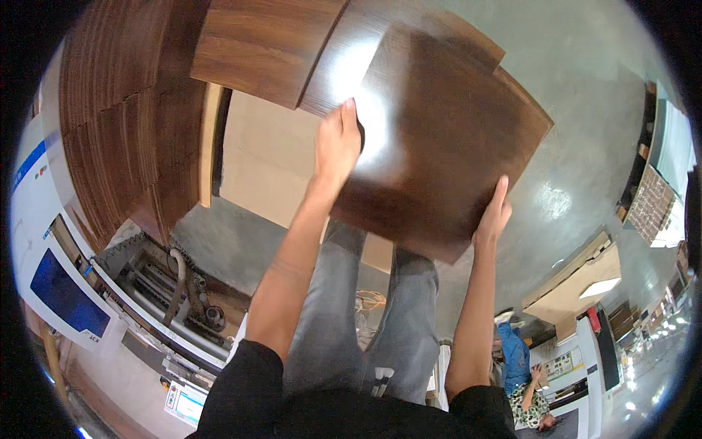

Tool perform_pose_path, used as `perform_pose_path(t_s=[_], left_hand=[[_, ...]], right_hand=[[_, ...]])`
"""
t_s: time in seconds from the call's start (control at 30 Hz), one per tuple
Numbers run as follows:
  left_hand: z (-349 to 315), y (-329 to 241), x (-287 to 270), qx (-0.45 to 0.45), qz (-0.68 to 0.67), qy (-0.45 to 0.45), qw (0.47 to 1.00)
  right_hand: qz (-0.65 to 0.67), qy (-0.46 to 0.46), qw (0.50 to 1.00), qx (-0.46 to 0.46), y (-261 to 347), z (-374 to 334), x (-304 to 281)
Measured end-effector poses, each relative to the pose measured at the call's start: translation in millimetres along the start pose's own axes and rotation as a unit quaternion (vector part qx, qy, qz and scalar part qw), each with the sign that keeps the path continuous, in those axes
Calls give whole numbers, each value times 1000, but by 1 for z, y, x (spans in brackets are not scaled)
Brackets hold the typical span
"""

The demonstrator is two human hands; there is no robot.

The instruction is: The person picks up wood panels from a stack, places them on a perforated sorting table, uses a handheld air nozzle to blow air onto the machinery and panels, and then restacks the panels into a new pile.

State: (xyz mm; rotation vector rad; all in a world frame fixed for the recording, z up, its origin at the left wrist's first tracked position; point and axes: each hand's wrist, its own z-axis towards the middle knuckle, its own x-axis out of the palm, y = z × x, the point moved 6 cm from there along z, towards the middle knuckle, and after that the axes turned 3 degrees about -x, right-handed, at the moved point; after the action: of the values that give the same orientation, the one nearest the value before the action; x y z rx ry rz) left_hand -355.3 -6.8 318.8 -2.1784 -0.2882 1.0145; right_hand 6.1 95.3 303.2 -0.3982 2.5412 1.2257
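Observation:
A dark brown wood-grain panel (446,139) is held tilted in front of me, with a bright glare along its left side. My left hand (338,143) is closed on its left edge, the thumb lying on the face. At the lower right edge my right hand (494,217) grips it, thumb pointing up along the side; the fingers behind are hidden. Beyond and partly under it lie more brown panels (270,44). A pale beige board (263,150) shows below them, left of my left hand.
Tall stacks of brown panels (117,110) stand at the left. Below them is a white machine (95,307) with a dark screen, rollers and a hose. At the lower right another person (515,358) in blue trousers is near a beige board stack (578,282). Grey floor (585,146) stretches right.

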Motion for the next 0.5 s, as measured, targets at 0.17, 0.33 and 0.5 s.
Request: perform_pose_path(t_s=[0.17,0.33,0.5], left_hand=[[68,14,28,-6,42,-14,999],[98,9,30,2,49,-9,999],[94,0,14,72,-3,-4,997]], right_hand=[[7,34,999,12,-19,78,57],[-29,27,998,-42,-17,107,86],[-40,-18,998,-41,-27,114,100]])
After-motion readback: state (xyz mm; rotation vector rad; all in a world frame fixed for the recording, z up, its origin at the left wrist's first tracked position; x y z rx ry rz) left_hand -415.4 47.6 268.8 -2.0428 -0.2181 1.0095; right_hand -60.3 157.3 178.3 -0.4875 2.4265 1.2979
